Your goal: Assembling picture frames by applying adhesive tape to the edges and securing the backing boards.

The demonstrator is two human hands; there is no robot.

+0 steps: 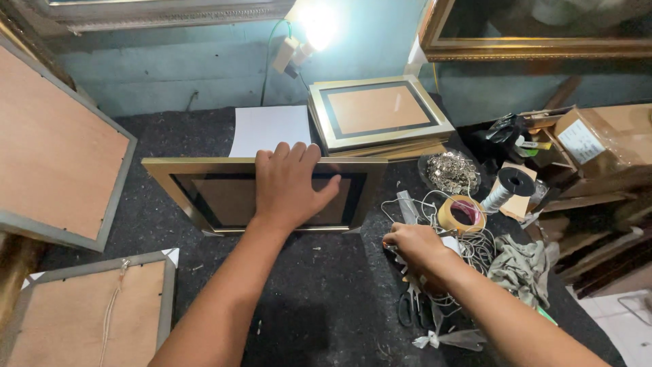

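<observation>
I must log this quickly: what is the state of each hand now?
Left hand: open, flat on the upright gold picture frame with black inner border.
Right hand: curled among the tangled white string; what its grip holds cannot be told.

Two bare arms come in from about six o'clock, no sleeves showing up to the frame edge. The left hand (pixel 291 185) and right hand (pixel 411 245) wear no gloves, rings or watch (nails short, as far as I can tell).

Gold picture frame (pixel 204 178) (black inner border) stands tilted on dark table.
</observation>
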